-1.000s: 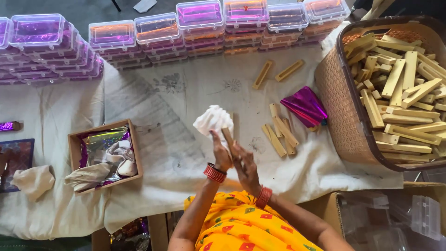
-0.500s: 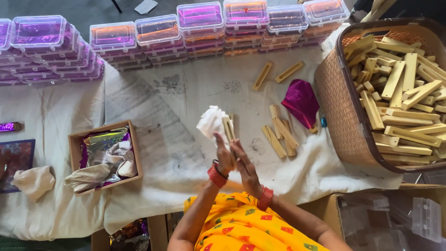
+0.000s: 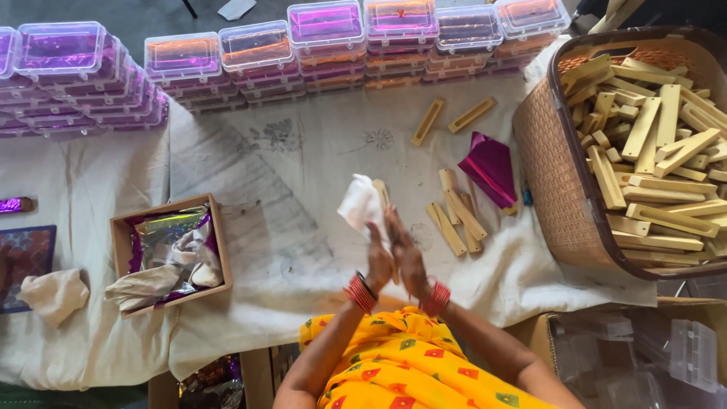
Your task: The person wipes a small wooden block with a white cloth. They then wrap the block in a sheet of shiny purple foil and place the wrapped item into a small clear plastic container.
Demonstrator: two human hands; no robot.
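The magenta foil sheet (image 3: 491, 167) right of centre lost its folded, striped look and lay flatter — a plain dark wedge — while the white cloth (image 3: 360, 204) shifted slightly between the hands.

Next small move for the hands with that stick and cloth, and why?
Probably wipe the cloth along the stick: the left hand and right hand are pressed together around both, so the wipe looks under way; more sticks lie beside them.

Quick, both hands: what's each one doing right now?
Left hand: fingers closed on white cloth.
Right hand: pressed against the left, on a wooden stick; grip cannot be told.
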